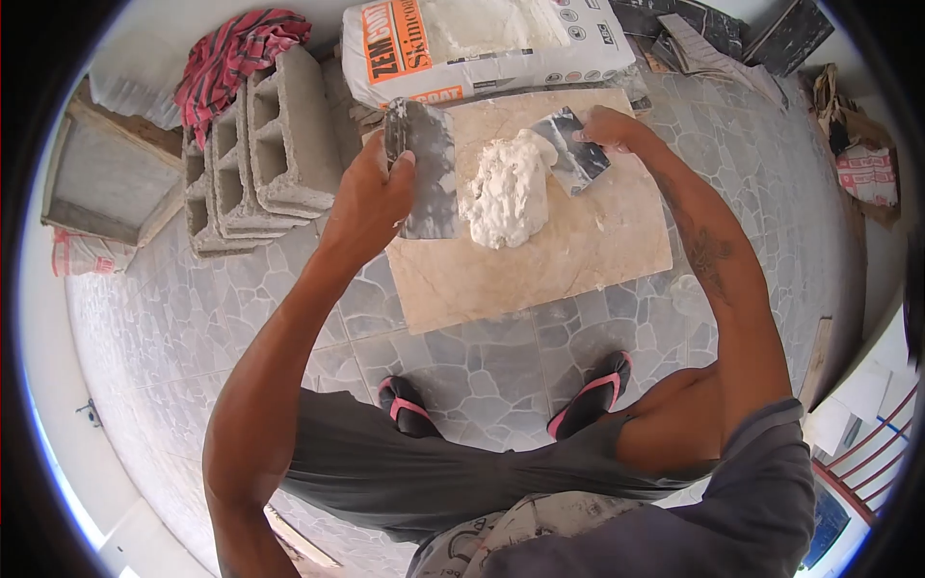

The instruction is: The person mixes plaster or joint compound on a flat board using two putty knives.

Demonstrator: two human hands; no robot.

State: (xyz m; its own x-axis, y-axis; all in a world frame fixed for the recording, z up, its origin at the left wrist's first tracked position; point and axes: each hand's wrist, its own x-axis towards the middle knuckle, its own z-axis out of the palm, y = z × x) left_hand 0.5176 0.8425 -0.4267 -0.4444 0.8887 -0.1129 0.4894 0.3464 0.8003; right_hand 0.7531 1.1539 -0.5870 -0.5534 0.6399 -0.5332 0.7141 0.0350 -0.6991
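Note:
My left hand (376,193) is wrapped round the edge of a wide, plaster-smeared trowel (431,183), held over the left part of a beige board (540,281). A mound of white wet plaster (506,193) lies on the board just right of that trowel. At the mound's upper right, my right hand (609,130) grips a smaller dark scraper (575,159) by its outer edge. The scraper's face has white smears, and its left side meets the plaster.
An open bag of skimcoat powder (482,48) stands behind the board. Hollow concrete blocks (284,144) with a red checked cloth (236,58) on top are at the left. Debris and tile pieces (723,48) lie at the back right. My feet in slippers are on the tiled floor (472,385).

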